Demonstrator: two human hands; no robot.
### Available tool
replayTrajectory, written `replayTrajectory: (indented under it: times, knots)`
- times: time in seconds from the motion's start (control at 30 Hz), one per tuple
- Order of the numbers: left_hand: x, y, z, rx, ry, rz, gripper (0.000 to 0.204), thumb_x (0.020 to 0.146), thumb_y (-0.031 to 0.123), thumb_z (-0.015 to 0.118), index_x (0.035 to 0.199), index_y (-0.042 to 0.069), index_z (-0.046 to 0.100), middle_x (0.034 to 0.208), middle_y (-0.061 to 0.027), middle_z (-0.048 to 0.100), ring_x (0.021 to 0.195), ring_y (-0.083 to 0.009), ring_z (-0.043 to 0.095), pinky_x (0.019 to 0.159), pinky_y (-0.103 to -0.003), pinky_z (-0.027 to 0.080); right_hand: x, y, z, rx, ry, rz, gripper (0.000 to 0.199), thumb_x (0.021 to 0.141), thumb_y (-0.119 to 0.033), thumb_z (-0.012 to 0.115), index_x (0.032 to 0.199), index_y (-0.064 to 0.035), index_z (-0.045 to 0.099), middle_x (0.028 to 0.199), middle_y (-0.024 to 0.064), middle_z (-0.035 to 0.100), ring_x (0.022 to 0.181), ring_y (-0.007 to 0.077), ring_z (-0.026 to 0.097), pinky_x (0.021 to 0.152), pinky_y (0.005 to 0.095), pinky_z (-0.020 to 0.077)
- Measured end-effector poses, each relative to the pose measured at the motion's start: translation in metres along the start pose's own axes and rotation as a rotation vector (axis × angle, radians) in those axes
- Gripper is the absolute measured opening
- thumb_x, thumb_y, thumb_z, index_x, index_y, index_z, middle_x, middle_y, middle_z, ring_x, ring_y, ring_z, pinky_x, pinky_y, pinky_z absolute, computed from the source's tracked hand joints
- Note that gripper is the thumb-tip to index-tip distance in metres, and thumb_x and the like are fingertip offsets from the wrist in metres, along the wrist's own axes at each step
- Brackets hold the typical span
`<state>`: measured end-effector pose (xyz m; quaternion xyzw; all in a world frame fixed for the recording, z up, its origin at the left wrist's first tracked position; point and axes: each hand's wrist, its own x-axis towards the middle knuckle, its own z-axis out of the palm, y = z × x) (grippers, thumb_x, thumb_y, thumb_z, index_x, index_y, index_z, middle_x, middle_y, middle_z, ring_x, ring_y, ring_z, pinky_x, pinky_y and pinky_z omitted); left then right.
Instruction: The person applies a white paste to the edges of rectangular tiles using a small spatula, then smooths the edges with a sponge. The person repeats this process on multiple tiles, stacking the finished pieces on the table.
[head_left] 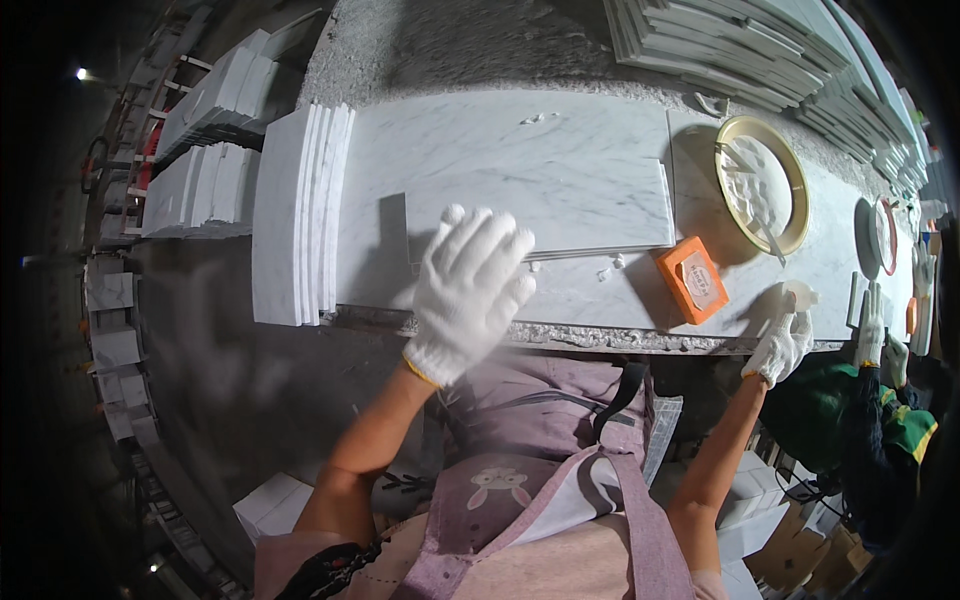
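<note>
My left hand (470,285), in a white knit glove, rests with fingers stretched over the left end of a small stack of white, grey-veined marble tiles (550,210). These tiles lie on a larger marble slab (390,140). At the bench's front edge, my gloved right hand (780,345) has its fingers closed round a small, pale, rounded thing (801,294) whose kind I cannot make out. Just left of that hand lies an orange box (692,281) with a pale label. Behind it stands a yellow-rimmed basin (801,190) of white material, with flat tools across it.
Marble slabs stand on edge at the left (290,215), and more tile stacks (740,50) lie at the far right. White crumbs dot the slab. At the right edge, another person's gloved hands (872,325) are near a round, red-rimmed container (887,235).
</note>
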<state>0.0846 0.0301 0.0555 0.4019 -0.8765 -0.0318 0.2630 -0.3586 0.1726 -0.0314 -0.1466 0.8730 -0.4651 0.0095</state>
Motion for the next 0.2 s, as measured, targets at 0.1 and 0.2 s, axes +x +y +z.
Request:
replayTrajectory:
  times: [0.1, 0.2]
  knots:
    - [0.004, -0.036, 0.012, 0.139, -0.2, 0.009, 0.047, 0.103, 0.039, 0.063, 0.141, 0.013, 0.067, 0.151, -0.013, 0.059, 0.149, -0.0342, 0.046, 0.126, -0.053, 0.031, 0.003, 0.003, -0.002, 0.089, -0.071, 0.039, 0.053, 0.098, -0.047, 0.077, 0.123, 0.0008, 0.076, 0.104, 0.008, 0.075, 0.087, 0.0144, 0.066, 0.077, 0.0312, 0.0551]
    - [-0.008, -0.081, 0.02, 0.273, -0.242, -0.276, 0.074, 0.108, 0.069, 0.033, 0.162, 0.02, 0.045, 0.171, -0.0121, 0.038, 0.162, -0.0338, 0.025, 0.131, -0.058, 0.014, 0.009, 0.008, -0.003, 0.155, -0.135, 0.14, 0.051, 0.097, -0.046, 0.078, 0.125, -0.0033, 0.077, 0.119, 0.0133, 0.075, 0.095, 0.0173, 0.069, 0.079, 0.0317, 0.056]
